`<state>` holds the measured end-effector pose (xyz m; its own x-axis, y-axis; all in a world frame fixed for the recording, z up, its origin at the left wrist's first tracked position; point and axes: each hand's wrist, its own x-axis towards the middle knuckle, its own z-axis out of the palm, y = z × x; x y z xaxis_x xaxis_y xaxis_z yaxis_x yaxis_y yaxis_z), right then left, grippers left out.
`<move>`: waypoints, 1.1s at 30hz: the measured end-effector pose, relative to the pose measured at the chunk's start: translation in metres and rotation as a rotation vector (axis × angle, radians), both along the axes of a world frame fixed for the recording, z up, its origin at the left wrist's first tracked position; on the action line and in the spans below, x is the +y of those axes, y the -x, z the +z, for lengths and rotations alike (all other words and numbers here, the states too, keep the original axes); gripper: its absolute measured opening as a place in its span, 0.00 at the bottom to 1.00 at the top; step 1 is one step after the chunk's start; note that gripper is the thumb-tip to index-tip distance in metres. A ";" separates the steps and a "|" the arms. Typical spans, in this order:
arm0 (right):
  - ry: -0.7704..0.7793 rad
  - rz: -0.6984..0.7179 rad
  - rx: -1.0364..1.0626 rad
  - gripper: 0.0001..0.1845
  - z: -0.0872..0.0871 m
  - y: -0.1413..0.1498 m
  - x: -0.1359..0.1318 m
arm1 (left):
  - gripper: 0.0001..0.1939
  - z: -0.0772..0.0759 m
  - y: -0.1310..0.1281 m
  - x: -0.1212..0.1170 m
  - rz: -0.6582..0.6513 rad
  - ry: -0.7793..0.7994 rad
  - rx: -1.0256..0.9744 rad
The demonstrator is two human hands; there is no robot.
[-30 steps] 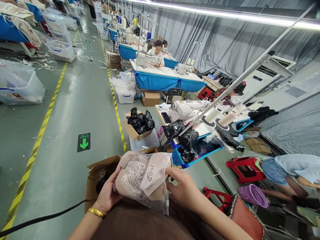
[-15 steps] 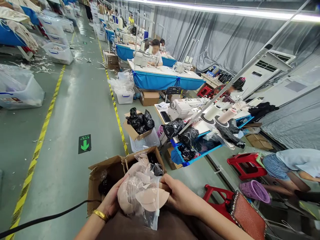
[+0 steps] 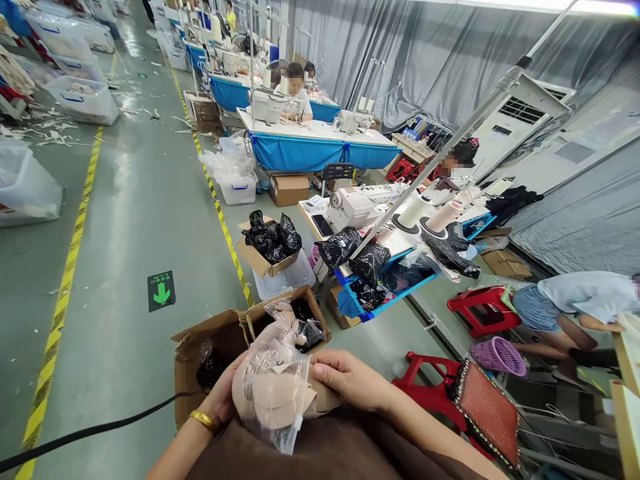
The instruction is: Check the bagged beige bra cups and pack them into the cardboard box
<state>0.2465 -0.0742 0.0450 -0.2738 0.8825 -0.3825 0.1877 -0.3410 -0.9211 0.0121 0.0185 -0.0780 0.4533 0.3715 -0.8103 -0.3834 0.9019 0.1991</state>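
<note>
A clear zip bag [image 3: 277,393] is at the bottom middle, above a brown-clothed lap, with soft beige cup-shaped fabric pieces bunched in it. My left hand [image 3: 225,392], a gold bracelet on its wrist, is wrapped round the bag's left side; its fingertips are hidden behind it. At the bag's opening my right hand [image 3: 347,380] is closed, thumb on top, on the bag's edge and the beige fabric [image 3: 326,399] sticking out there. The white zip slider [image 3: 299,424] hangs at the bag's lower corner.
Open cardboard boxes [image 3: 210,327] with black plastic bags stand just beyond my hands. A sewing table [image 3: 367,293] with a machine and thread cones is ahead right. Red stools [image 3: 483,310] and a purple basket [image 3: 499,355] stand right, near a bending person [image 3: 575,300]. A black cable [image 3: 100,427] runs left.
My right hand has shifted slightly left, and the bag's open edge has folded over toward the left. More beige fabric shows by the right fingers. The whole view has shifted a little.
</note>
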 end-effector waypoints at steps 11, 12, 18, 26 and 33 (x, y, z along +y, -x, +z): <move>0.026 -0.128 -0.006 0.12 0.004 -0.011 -0.011 | 0.17 0.019 0.003 0.004 -0.025 0.077 0.032; 0.067 -0.196 0.050 0.12 0.002 -0.015 -0.013 | 0.19 0.022 0.003 0.004 -0.023 0.084 0.046; 0.209 -0.411 0.378 0.18 -0.013 -0.018 -0.021 | 0.23 0.037 0.000 0.003 -0.019 0.096 0.153; 0.206 -0.415 0.452 0.19 -0.016 -0.016 -0.023 | 0.20 0.042 -0.003 0.007 -0.005 0.083 0.164; 0.185 -0.396 0.476 0.19 -0.018 -0.018 -0.022 | 0.24 0.052 -0.004 0.008 -0.033 0.098 0.151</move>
